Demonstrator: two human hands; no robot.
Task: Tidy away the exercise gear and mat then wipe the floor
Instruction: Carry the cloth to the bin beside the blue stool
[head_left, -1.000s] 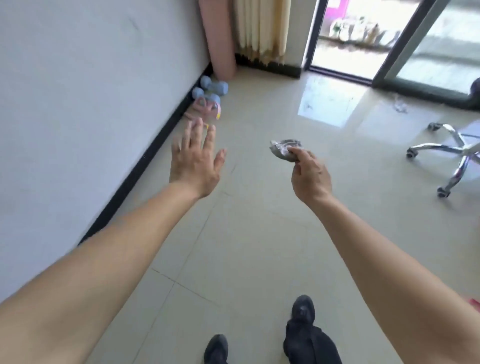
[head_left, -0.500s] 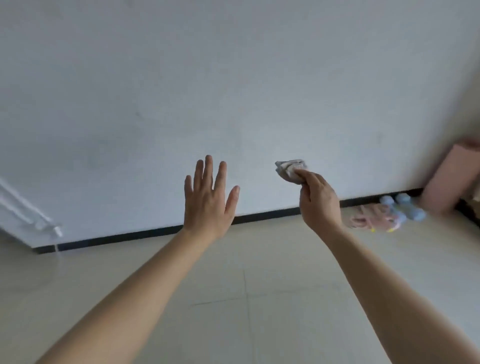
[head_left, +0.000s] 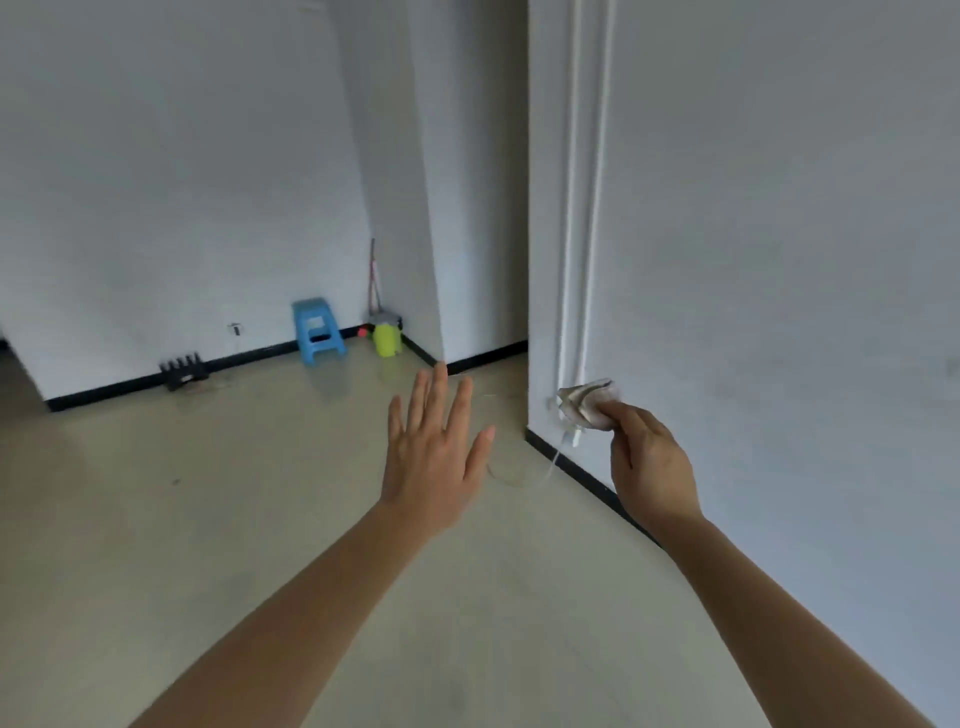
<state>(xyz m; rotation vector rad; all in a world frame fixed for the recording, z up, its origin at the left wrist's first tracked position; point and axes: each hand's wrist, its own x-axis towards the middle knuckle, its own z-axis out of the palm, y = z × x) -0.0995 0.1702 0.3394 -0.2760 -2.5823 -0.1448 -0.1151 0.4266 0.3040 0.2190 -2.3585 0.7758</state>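
We hold our left hand (head_left: 435, 470) out over the floor (head_left: 208, 519). Its grip is spread wide, the fingers straight and pointing up and away, with nothing in it. Our right hand (head_left: 649, 470) has its grip pinched tight on a crumpled grey-white cloth (head_left: 586, 402), fingers and thumb curled round the cloth's right end.

The cloth is in the air, off the floor, in front of the jutting wall corner where white pipes (head_left: 589, 208) run down the wall. Its long axis lies roughly left to right, and its loose folded layers fan out to the left, toward that corner. Below it a thin cable (head_left: 519, 480) loops over the floor beside the black skirting (head_left: 582, 467).

Along the floor's far edge stand a blue stool (head_left: 317, 332) and a green container (head_left: 385, 340) in the corner just right of it. A thin handle (head_left: 372, 275) leans above the container, and a black rack (head_left: 182, 370) sits well to the left. Any lettering on them is too small to read.
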